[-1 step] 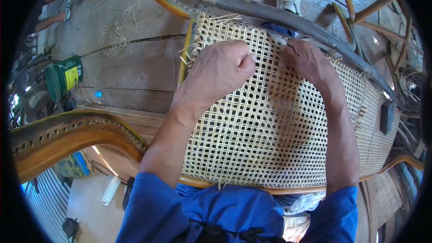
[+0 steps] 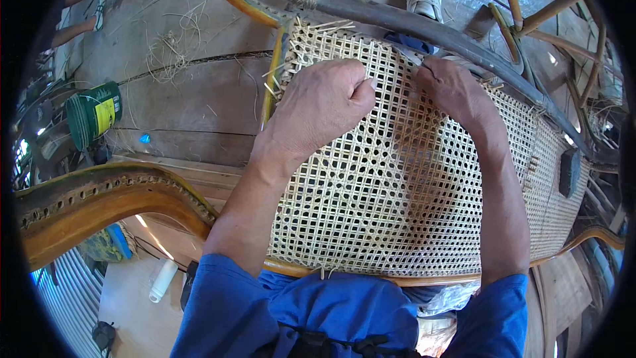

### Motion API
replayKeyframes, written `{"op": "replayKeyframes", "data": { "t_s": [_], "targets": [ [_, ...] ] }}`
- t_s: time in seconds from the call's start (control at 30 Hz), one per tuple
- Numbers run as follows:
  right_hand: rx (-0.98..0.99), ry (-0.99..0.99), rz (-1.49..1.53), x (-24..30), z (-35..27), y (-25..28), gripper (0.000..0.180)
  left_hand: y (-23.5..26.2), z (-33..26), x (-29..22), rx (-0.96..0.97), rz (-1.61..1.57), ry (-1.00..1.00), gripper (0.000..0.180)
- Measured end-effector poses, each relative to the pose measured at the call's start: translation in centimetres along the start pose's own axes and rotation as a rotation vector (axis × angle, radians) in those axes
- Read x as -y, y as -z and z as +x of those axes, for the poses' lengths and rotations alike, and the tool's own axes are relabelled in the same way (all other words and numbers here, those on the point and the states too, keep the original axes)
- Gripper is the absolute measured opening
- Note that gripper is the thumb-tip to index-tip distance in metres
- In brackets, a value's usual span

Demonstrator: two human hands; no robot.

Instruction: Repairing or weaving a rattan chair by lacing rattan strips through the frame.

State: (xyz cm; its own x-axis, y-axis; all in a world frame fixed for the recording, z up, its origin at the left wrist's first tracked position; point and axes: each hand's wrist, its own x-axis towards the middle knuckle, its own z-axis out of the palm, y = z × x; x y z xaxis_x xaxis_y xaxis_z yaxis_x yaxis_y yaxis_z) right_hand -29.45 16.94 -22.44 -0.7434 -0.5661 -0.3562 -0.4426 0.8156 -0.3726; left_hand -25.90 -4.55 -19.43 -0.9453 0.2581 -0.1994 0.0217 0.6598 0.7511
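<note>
A sheet of woven cane webbing (image 2: 358, 205) stretches across a wooden furniture frame, with loose cane ends (image 2: 334, 27) sticking out at its far left corner. Over the webbing's upper left part, my left hand (image 2: 324, 101) is closed in a fist, thumb against the curled forefinger; whatever it grips is hidden. My right hand (image 2: 457, 89) is closed too, close to the far edge of the webbing. A thin pale pointed piece (image 2: 411, 57) shows beside its fingertips; I cannot tell its kind or whether the hand holds it.
A dark curved rail (image 2: 397, 16) runs along the far side. A curved wooden arm (image 2: 119, 205) with drilled holes juts out at left. A green bucket (image 2: 81, 119) and cane scraps (image 2: 171, 53) lie on planks. A dark block (image 2: 569, 174) rests on the webbing; another person's legs (image 2: 74, 31) show far left.
</note>
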Motion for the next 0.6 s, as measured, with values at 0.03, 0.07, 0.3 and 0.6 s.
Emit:
{"op": "replayKeyframes", "data": {
  "t_s": [0.03,0.07,0.3,0.6],
  "targets": [
    [0.002,0.000,0.001,0.1,0.0,0.1,0.024,0.0,0.0,0.0,0.001,-0.001,0.001,0.029],
    [0.037,-0.072,0.077,0.4,0.1,0.5,0.023,-0.1,0.0,0.1,0.000,-0.009,0.005,0.029],
    [0.025,0.077,-0.293,-0.2,0.1,-0.4,0.011,-0.1,0.0,-0.1,-0.015,0.001,-0.012,0.030],
    [0.129,-0.094,-0.129,1.6,2.8,4.2,0.019,0.2,-0.3,0.1,0.018,0.013,0.034,0.026]
  ]
}}
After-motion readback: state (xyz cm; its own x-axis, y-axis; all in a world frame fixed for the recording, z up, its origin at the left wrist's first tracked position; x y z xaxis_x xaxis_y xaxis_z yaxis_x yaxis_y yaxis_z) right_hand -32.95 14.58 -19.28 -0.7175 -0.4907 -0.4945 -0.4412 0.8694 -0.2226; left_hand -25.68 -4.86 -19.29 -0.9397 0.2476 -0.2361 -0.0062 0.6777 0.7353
